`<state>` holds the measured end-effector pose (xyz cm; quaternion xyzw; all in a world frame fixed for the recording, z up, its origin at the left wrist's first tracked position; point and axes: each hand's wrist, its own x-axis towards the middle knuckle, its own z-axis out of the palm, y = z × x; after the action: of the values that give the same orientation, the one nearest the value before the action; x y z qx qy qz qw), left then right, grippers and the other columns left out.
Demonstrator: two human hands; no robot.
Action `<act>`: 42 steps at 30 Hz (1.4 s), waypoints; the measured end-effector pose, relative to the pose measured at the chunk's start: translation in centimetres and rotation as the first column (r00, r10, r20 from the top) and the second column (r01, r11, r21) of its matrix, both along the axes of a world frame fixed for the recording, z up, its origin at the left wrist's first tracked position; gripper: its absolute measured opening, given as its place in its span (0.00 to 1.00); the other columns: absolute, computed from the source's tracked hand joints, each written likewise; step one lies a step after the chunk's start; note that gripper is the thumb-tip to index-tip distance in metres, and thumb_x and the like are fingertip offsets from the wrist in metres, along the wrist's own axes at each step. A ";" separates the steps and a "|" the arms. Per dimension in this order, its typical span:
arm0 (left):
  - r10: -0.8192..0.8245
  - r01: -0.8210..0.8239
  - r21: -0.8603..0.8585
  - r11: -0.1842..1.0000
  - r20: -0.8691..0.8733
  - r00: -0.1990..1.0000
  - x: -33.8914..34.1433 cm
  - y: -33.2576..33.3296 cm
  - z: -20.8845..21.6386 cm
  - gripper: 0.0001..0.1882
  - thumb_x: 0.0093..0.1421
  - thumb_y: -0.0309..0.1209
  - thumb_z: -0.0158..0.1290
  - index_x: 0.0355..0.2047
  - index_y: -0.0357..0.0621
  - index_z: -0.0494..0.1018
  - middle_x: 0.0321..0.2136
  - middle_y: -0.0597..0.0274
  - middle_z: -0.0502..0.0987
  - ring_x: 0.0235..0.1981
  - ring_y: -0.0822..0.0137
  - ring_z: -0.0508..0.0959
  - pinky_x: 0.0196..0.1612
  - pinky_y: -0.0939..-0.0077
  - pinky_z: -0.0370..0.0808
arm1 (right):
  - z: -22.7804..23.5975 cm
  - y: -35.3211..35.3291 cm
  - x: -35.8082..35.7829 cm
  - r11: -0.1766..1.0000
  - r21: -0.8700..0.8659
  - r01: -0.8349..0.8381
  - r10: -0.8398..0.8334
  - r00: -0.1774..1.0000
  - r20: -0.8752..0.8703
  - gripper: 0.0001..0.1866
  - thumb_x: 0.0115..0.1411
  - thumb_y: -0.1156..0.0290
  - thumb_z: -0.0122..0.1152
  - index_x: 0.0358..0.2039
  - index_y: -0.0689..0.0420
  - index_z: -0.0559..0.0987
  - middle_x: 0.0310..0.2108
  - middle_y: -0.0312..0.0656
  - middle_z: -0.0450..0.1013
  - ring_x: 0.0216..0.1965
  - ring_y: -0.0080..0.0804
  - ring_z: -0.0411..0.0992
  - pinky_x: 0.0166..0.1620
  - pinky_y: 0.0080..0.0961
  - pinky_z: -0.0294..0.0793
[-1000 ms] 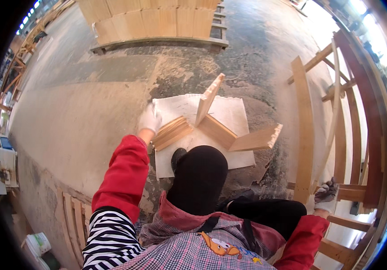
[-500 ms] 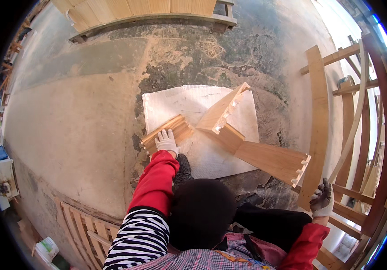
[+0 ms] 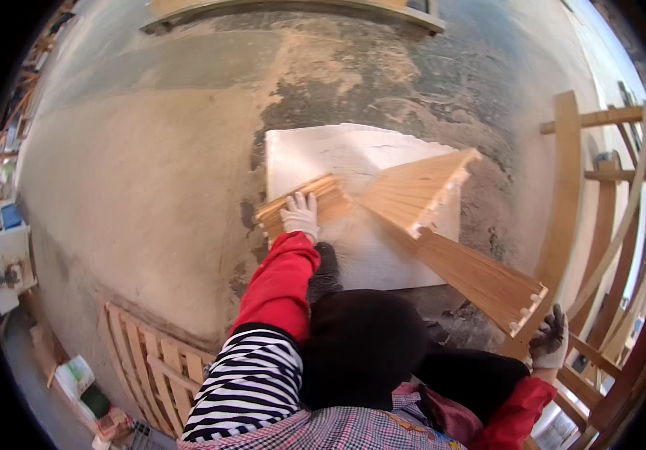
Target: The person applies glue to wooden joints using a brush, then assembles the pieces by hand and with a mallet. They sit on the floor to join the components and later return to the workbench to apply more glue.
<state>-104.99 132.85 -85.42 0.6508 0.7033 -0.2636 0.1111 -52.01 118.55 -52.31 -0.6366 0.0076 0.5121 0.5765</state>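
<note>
Left hand (image 3: 300,216) rests, fingers spread, on the loose board (image 3: 333,199) atop the white sheet (image 3: 300,154); right hand (image 3: 549,341) curls, hold unclear, near angled boards (image 3: 480,279), seemingly joined, the loose one unattached.

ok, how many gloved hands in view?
2: the left hand, laid on the grooved wooden piece; the right hand, near the toothed end of the notched board. No others show.
</note>
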 end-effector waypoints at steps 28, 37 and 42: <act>-0.028 -0.012 0.086 0.996 0.455 0.890 -1.3 -1.3 2.3 0.57 0.43 0.52 0.64 0.66 0.49 0.43 0.61 0.49 0.56 0.62 0.50 0.58 0.60 0.59 0.61 | 1.8 -2.5 -1.8 0.990 -0.128 -0.053 0.075 0.982 0.175 0.15 0.61 0.61 0.55 0.47 0.50 0.73 0.28 0.31 0.69 0.23 0.21 0.66 0.23 0.18 0.65; -0.094 -0.283 0.077 0.956 0.994 -0.048 8.4 3.4 19.0 0.37 0.50 0.31 0.62 0.57 0.31 0.59 0.50 0.47 0.70 0.52 0.55 0.71 0.55 0.69 0.66 | -4.2 0.5 -16.6 0.804 -0.098 -0.587 0.503 0.581 0.640 0.38 0.54 0.72 0.65 0.60 0.61 0.55 0.47 0.44 0.68 0.47 0.28 0.68 0.50 0.24 0.69; -0.215 -0.394 0.246 0.886 0.969 0.122 9.9 5.1 19.9 0.28 0.53 0.26 0.59 0.53 0.31 0.65 0.45 0.53 0.74 0.46 0.62 0.74 0.51 0.72 0.69 | -8.7 2.0 -17.6 0.954 0.012 -0.299 0.219 0.724 0.654 0.23 0.58 0.73 0.60 0.52 0.65 0.64 0.43 0.41 0.70 0.44 0.29 0.69 0.49 0.26 0.68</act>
<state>-95.09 137.96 -65.53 0.6190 0.5294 0.4107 0.4097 -69.62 120.55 -60.98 -0.7338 -0.3098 0.3365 0.5023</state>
